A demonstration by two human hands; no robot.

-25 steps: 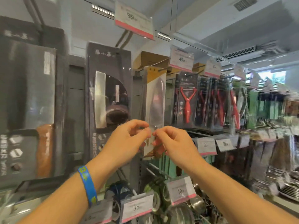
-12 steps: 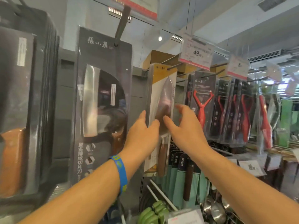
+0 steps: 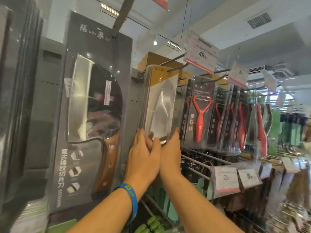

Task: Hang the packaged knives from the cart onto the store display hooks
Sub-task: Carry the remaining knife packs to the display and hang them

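A packaged knife with a yellow-topped card and clear blister hangs on a dark display hook in the middle of the rack, in front of several like packs. My left hand, with a blue wristband, presses the pack's lower left side. My right hand clasps its lower right edge. Both hands cover the pack's bottom part. The cart is out of sight.
A large grey cleaver package hangs to the left on its own hook. Red peeler packs hang to the right. Price tags stick out on the hook ends, more tags on lower hooks. Green items sit below.
Both hands moved up from pinching together below the pack to gripping its lower edges. The view moved closer to the rack and tilted upward.
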